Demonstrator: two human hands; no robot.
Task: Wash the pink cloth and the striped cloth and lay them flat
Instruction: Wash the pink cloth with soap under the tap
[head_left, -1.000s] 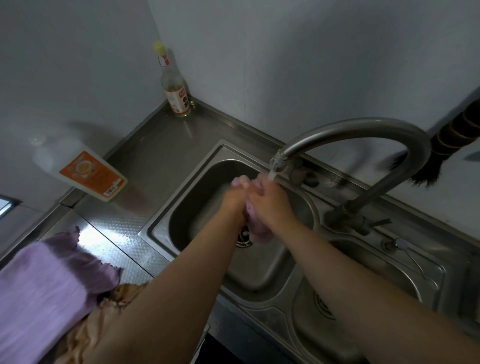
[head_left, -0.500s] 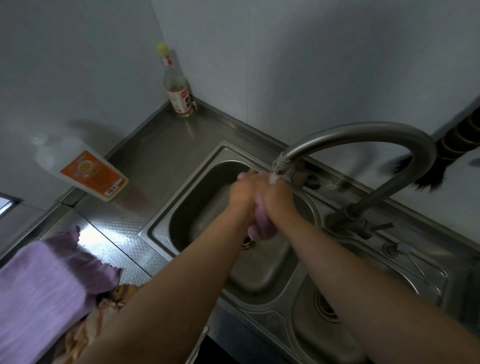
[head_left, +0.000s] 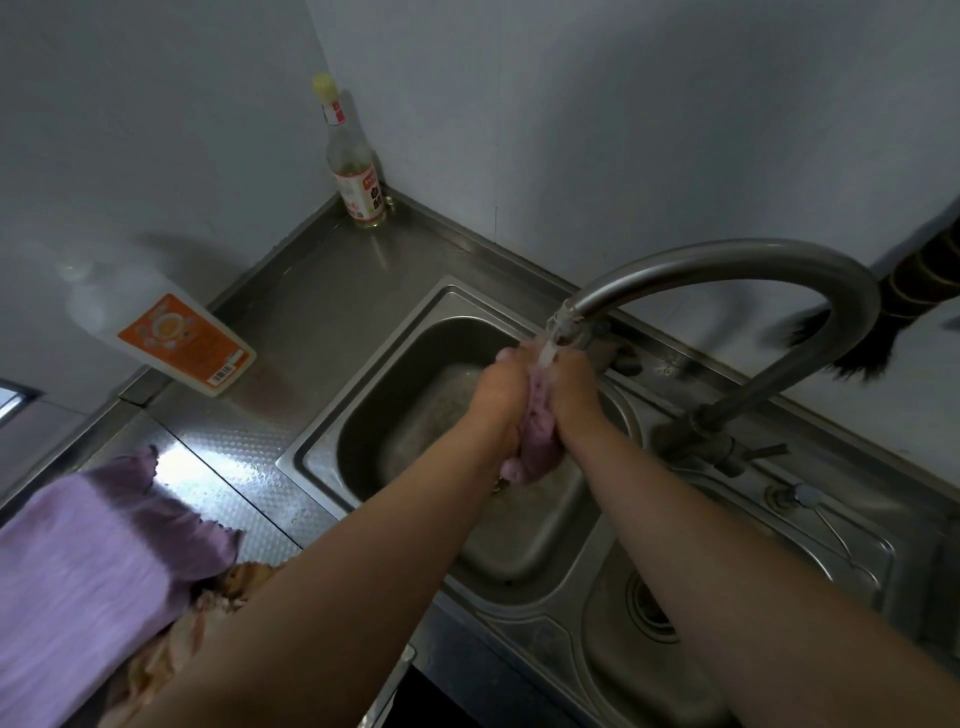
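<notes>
Both arms reach forward, left hand (head_left: 496, 395) and right hand (head_left: 576, 397) pressed together, fingers curled in a tight grip.

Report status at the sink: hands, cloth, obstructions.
Left hand and right hand both grip the pink cloth, bunched under the running faucet. Nothing in the way.

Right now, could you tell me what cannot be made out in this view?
- Pink cloth: mostly hidden between left hand and right hand.
- Tan cloth: under the purple cloth and left forearm; pattern unclear.
- Corner bottle label: too small to read.
</notes>
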